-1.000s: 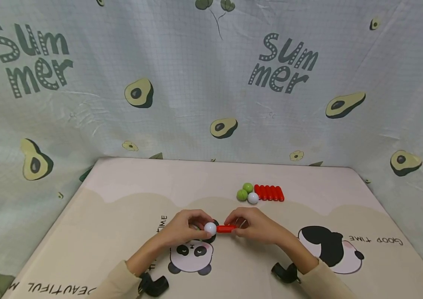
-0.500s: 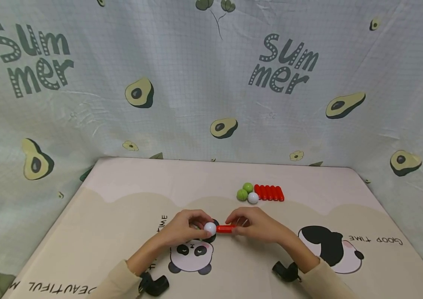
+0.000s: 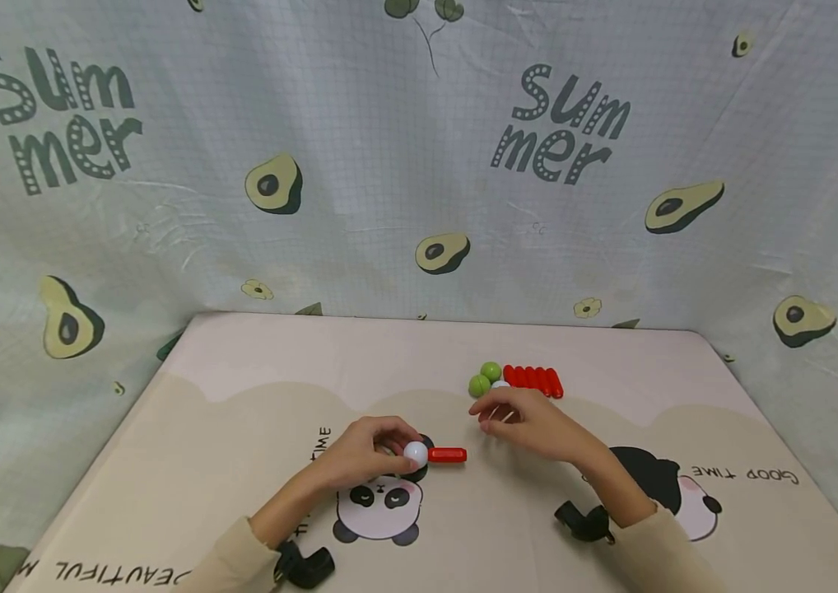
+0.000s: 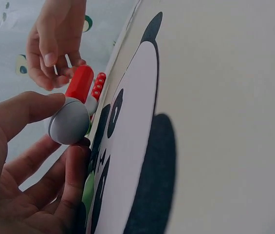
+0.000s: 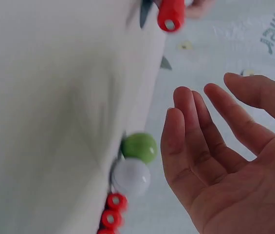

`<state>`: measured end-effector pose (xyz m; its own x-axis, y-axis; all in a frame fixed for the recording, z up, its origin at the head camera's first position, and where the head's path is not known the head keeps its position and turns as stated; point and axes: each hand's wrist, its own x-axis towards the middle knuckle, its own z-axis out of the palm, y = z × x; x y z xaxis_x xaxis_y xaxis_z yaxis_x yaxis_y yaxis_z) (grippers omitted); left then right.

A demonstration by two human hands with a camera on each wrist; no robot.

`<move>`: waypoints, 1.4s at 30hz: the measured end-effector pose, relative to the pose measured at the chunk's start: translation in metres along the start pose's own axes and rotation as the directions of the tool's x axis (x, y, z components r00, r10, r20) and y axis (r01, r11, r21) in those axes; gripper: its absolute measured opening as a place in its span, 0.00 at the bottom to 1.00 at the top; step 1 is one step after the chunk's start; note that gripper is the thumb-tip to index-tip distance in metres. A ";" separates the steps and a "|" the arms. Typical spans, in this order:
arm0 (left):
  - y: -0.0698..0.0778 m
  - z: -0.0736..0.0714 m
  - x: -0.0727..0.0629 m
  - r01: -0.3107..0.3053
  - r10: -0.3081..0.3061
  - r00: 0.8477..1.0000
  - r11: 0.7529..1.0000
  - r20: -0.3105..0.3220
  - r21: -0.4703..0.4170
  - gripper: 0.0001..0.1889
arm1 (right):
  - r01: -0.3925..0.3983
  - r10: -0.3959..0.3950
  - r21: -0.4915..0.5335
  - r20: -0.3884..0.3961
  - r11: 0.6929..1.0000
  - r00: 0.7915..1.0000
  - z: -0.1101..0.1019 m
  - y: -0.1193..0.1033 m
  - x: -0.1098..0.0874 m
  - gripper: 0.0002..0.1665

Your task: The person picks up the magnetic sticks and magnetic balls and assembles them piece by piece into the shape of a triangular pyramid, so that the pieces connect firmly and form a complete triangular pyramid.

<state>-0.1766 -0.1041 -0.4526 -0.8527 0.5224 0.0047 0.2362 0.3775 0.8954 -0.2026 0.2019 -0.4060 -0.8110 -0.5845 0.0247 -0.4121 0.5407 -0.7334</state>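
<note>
My left hand (image 3: 370, 451) pinches a white ball (image 3: 416, 453) between thumb and fingers, over the printed panda's ears. A short red rod (image 3: 449, 455) sticks out of that ball to the right, in line with it. In the left wrist view the rod (image 4: 80, 83) joins the ball (image 4: 70, 122) end-on. My right hand (image 3: 530, 424) holds nothing. Its fingers are loosely bent, just in front of a second white ball (image 5: 131, 176), which it partly hides in the head view.
Two green balls (image 3: 480, 385) lie beside the second white ball. Several red rods (image 3: 533, 380) lie side by side to their right. A printed cloth (image 3: 360, 165) hangs behind the table (image 3: 256, 354). Black devices (image 3: 306, 568) sit at both wrists.
My right hand has let go of the red rod and moved right and away from me, towards the loose balls. The left hand stays where it was, still pinching the white ball.
</note>
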 end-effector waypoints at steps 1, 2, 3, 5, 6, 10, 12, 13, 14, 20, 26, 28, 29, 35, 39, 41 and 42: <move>0.000 0.000 0.000 -0.001 0.001 1.000 1.000 0.000 0.000 0.15 | -0.001 0.001 0.001 -0.016 1.000 1.000 -0.003 0.001 -0.001 0.15; -0.001 0.000 0.000 -0.002 0.002 1.000 1.000 0.001 0.000 0.15 | -0.008 0.008 0.001 -0.032 1.000 0.999 -0.006 0.002 -0.001 0.15; -0.001 0.000 0.000 -0.001 0.001 1.000 1.000 0.002 -0.001 0.15 | -0.014 0.014 0.001 -0.048 1.000 0.999 -0.009 0.003 -0.002 0.15; -0.001 0.000 -0.001 0.001 -0.001 1.000 1.000 0.004 -0.004 0.15 | -0.034 0.035 0.013 -0.080 0.999 0.996 -0.015 0.005 -0.004 0.15; -0.001 0.000 -0.001 0.002 -0.002 1.000 1.000 0.005 -0.005 0.14 | -0.044 0.046 0.023 -0.092 0.999 0.995 -0.018 0.007 -0.005 0.15; -0.002 0.000 -0.001 0.006 -0.006 1.000 1.000 0.006 -0.010 0.15 | -0.093 0.101 0.064 -0.132 0.994 0.986 -0.029 0.014 -0.007 0.15; -0.002 0.000 -0.001 0.006 -0.006 1.000 1.000 0.006 -0.011 0.15 | -0.107 0.117 0.072 -0.147 0.992 0.982 -0.034 0.019 -0.008 0.16; -0.001 0.000 -0.001 0.005 -0.004 1.000 1.000 0.007 -0.011 0.15 | -0.112 0.122 0.071 -0.157 0.991 0.980 -0.036 0.021 -0.009 0.16; -0.001 0.000 0.000 0.003 -0.003 1.000 1.000 0.008 -0.013 0.15 | -0.119 0.129 0.068 -0.170 0.991 0.977 -0.038 0.024 -0.010 0.17; -0.001 0.000 0.000 0.005 -0.005 1.000 1.000 0.008 -0.017 0.15 | -0.164 0.167 0.031 -0.247 0.986 0.955 -0.050 0.038 -0.014 0.17; -0.001 0.001 -0.001 0.024 -0.024 1.000 1.000 0.004 -0.019 0.14 | -0.218 0.215 0.021 -0.300 0.976 0.930 -0.058 0.048 -0.017 0.18; -0.001 0.001 -0.001 0.023 -0.023 1.000 1.000 0.003 -0.020 0.14 | -0.223 0.221 0.027 -0.308 0.974 0.925 -0.060 0.050 -0.017 0.19; -0.001 0.001 -0.001 0.021 -0.021 1.000 1.000 0.003 -0.020 0.14 | -0.226 0.224 0.031 -0.312 0.974 0.923 -0.060 0.051 -0.018 0.19; 0.000 0.000 -0.002 0.017 -0.017 1.000 1.000 0.008 -0.022 0.14 | -0.217 0.223 0.053 -0.301 0.975 0.927 -0.057 0.057 -0.015 0.19; 0.000 0.000 -0.001 0.016 -0.016 1.000 1.000 0.009 -0.020 0.14 | -0.202 0.202 0.026 -0.276 0.979 0.940 -0.051 0.057 -0.008 0.18; -0.001 0.000 -0.001 0.016 -0.016 1.000 1.000 0.008 -0.019 0.14 | -0.200 0.195 0.005 -0.265 0.980 0.944 -0.046 0.056 -0.004 0.17; -0.001 0.000 -0.001 0.016 -0.016 1.000 1.000 0.007 -0.019 0.14 | -0.205 0.195 -0.009 -0.261 0.979 0.945 -0.044 0.055 -0.002 0.17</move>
<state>-0.1759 -0.1046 -0.4536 -0.8531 0.5216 -0.0131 0.2131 0.3713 0.9037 -0.2419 0.2592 -0.4162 -0.9556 -0.2888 0.0577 -0.2410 0.6542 -0.7169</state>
